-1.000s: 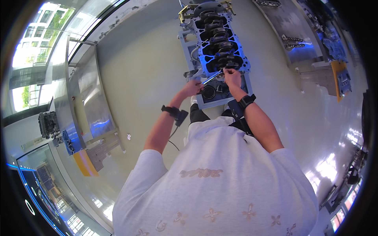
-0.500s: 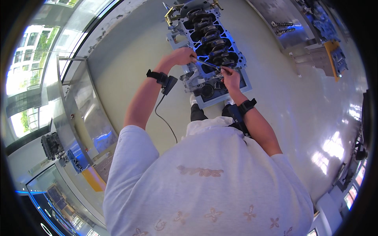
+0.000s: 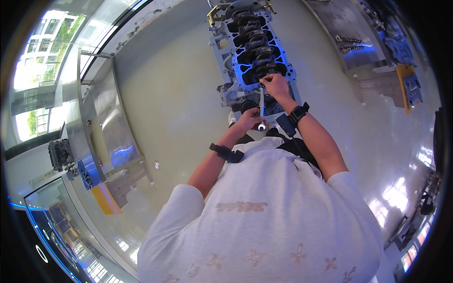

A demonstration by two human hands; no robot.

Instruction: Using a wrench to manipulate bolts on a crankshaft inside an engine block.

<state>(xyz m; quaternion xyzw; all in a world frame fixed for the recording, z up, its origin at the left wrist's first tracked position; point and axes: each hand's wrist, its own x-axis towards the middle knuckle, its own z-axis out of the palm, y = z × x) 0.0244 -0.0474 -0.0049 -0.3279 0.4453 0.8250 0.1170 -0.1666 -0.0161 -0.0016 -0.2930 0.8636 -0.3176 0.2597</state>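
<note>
A long silver wrench point(image 3: 262, 101) stands lengthwise in the picture at the near end of a grey engine block point(image 3: 288, 66) with a dark crankshaft point(image 3: 259, 42) lying exposed along its middle. My right hand point(image 3: 276, 87) pinches the wrench's far end, just at the crankshaft's near end; exactly what that end sits on is hidden by my fingers. My left hand point(image 3: 247, 119) grips the wrench low down, close to its near ring end, beside a black round part point(image 3: 247, 106) under the block.
The block rests on a grey metal stand point(image 3: 217, 54) over the pale floor point(image 3: 165, 94). Steel benches stand left point(image 3: 108, 118) and right point(image 3: 330, 28), the right one bearing several shafts point(image 3: 349, 43). Another dark engine point(image 3: 60, 153) sits at the far left, near glass panels.
The wrench has swung from slanting, first down-left and then up-left, to pointing straight toward me. My left hand went up, then down with it. My right hand stays around its far end.
</note>
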